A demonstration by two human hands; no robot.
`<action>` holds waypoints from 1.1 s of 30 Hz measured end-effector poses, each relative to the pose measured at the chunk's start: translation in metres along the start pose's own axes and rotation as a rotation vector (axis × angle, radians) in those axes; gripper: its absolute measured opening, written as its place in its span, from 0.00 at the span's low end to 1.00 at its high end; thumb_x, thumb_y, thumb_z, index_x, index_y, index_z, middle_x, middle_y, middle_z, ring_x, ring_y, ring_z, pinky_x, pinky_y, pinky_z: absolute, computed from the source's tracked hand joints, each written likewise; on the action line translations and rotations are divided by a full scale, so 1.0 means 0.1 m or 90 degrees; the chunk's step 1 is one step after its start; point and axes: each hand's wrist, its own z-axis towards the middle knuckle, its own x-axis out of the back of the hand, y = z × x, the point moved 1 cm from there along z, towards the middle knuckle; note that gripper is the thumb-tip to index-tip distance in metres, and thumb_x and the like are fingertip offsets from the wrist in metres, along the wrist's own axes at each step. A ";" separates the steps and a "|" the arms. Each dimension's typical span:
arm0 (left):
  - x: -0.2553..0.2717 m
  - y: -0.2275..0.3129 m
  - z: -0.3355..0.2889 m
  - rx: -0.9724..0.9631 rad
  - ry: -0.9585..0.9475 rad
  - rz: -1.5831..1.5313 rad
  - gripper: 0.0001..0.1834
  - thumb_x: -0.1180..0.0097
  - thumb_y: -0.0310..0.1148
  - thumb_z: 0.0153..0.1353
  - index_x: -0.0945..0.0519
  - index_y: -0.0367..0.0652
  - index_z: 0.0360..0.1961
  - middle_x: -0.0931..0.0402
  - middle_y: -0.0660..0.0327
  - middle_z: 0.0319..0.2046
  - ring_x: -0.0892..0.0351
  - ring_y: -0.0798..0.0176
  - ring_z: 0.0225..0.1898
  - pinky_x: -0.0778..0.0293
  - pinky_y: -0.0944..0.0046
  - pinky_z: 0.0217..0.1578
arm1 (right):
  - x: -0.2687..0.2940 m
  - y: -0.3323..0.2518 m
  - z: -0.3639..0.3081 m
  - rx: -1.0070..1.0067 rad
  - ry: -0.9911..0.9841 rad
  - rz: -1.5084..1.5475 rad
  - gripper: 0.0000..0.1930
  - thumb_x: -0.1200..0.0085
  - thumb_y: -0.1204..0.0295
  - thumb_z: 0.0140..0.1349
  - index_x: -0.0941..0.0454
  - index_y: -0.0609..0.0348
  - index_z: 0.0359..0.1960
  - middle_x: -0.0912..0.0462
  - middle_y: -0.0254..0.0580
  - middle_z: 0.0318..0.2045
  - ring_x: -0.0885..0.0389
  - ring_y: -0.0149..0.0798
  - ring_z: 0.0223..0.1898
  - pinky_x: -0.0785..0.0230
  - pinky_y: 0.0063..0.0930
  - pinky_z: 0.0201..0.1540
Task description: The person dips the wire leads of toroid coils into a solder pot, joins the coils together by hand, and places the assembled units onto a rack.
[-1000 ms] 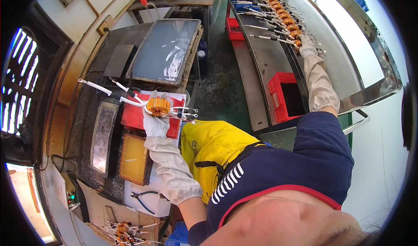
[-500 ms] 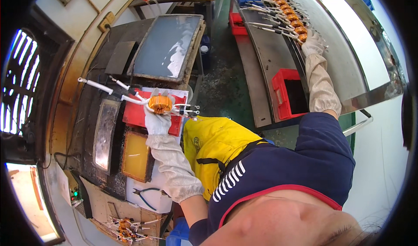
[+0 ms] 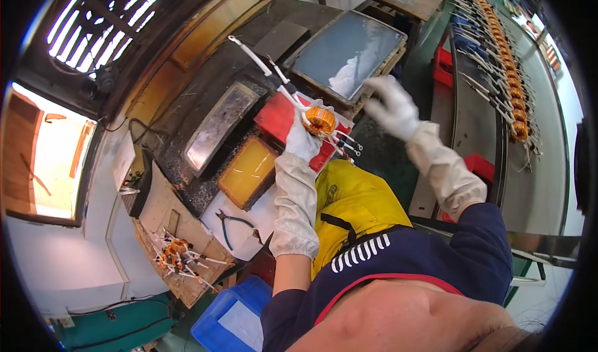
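Note:
My left hand [image 3: 301, 141], in a white glove, grips a toroidal coil [image 3: 320, 121] wound with orange copper wire. White sleeved leads with metal lugs stick out of the coil toward the upper left, and shorter dark-tipped ones point right. Below the coil is a red box [image 3: 274, 118]. My right hand [image 3: 393, 108], also gloved, is in the air near the corner of the blue-grey tray [image 3: 349, 47]. It is somewhat blurred; its fingers look apart and nothing shows in them. On the right-hand bench a long row of similar coils [image 3: 517, 103] stands with leads spread sideways.
A yellow-filled pan [image 3: 248, 172] and a silvery rectangular bath [image 3: 221, 128] lie left of my left arm. Green-handled pliers [image 3: 229, 226] rest on white paper. More coils [image 3: 177, 252] lie on a board at lower left, above a blue bin [image 3: 230, 318]. Red bins [image 3: 478, 166] stand beside the right bench.
My right hand has left the end of the coil row and swung left toward the tray. My left hand keeps the coil over the red box. The whole view has turned.

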 end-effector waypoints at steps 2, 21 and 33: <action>-0.01 -0.02 0.01 -0.013 -0.040 0.042 0.31 0.68 0.56 0.70 0.27 0.39 0.51 0.24 0.50 0.46 0.24 0.51 0.49 0.24 0.54 0.49 | -0.44 -0.27 0.00 -0.081 -0.136 0.201 0.28 0.41 0.66 0.54 0.31 0.56 0.58 0.26 0.51 0.50 0.25 0.48 0.52 0.33 0.37 0.55; -0.05 0.00 -0.05 -0.004 -0.035 0.016 0.41 0.67 0.63 0.65 0.38 0.32 0.61 0.34 0.43 0.58 0.32 0.43 0.59 0.33 0.43 0.60 | -0.18 0.60 -0.42 -0.682 0.052 0.769 0.24 0.64 0.77 0.59 0.36 0.62 0.60 0.24 0.50 0.46 0.19 0.41 0.40 0.21 0.44 0.44; -0.04 0.01 -0.04 -0.001 -0.051 0.017 0.41 0.68 0.63 0.66 0.39 0.32 0.61 0.36 0.42 0.59 0.34 0.42 0.60 0.33 0.43 0.60 | -0.49 0.86 -0.40 -0.789 -0.010 0.814 0.19 0.64 0.71 0.66 0.36 0.65 0.56 0.21 0.53 0.37 0.17 0.47 0.31 0.18 0.47 0.37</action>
